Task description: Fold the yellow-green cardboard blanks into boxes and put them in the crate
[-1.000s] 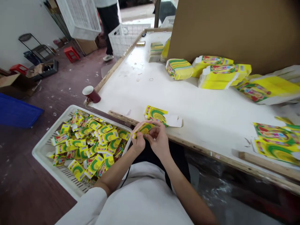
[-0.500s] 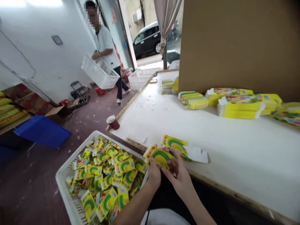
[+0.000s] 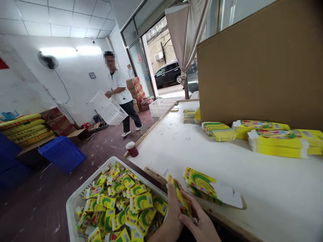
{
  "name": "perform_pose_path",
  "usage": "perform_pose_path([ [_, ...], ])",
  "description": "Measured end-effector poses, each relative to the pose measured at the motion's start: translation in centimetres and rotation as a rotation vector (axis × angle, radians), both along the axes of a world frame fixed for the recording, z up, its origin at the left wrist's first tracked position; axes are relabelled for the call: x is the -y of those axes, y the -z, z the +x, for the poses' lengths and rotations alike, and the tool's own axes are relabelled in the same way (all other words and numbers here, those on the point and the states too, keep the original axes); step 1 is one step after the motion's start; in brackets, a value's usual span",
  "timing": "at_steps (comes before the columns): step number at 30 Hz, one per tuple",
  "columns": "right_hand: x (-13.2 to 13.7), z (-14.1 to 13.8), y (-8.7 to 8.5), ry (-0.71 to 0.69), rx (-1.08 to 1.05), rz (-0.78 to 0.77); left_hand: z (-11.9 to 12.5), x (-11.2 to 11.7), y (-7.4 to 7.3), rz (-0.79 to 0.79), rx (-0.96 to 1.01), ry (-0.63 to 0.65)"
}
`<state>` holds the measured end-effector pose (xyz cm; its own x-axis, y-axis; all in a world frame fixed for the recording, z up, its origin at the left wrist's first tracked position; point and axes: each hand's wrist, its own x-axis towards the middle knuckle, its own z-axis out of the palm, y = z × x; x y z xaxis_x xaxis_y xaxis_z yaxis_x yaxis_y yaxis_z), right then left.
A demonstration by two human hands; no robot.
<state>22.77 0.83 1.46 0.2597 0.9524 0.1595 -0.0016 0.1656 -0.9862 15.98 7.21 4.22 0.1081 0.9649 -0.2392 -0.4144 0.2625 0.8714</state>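
Note:
A small yellow and green carton point(image 3: 182, 199) is held between both my hands at the table's near edge, turned so that a narrow side faces up. My left hand point(image 3: 174, 208) grips its left part, fingers closed around it. On the right, my right hand point(image 3: 198, 216) closes on the lower end; some of its fingertips are hidden. Just beyond lie flat unfolded cartons point(image 3: 202, 183) with white flaps pointing right. To the left of my hands, a white plastic basket point(image 3: 71, 210) is heaped with folded yellow cartons point(image 3: 141, 201).
Stacked flat cartons point(image 3: 277, 143) line the brown cardboard panel point(image 3: 259, 67) on the white table point(image 3: 164, 148). A maroon mug point(image 3: 132, 150) stands at the table's left corner. A person point(image 3: 119, 87) carries a white crate point(image 3: 108, 108). A blue crate point(image 3: 63, 153) is on the floor.
The carton in my hands has turned from its broad face to its narrow side. My view has tilted up, showing more wall and ceiling. The person with the crate remains near the doorway.

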Motion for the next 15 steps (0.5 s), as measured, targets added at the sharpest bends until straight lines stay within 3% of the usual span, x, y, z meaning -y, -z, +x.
perform_pose_path([
  [3,-0.2,1.6,0.2,0.135,0.066,-0.016,0.0,0.8,-0.4,0.084,0.091,0.106],
  [6,-0.4,2.6,0.2,0.206,0.064,0.024,-0.2,1.0,-0.5,0.214,0.126,0.087],
  [11,-1.0,2.4,-0.7,0.197,0.197,0.184,-2.4,-0.1,-1.0,0.275,0.098,0.054],
  [15,-2.0,1.0,-1.3,0.146,0.332,0.349,-5.3,-0.4,-1.9,0.356,-0.066,0.072],
])
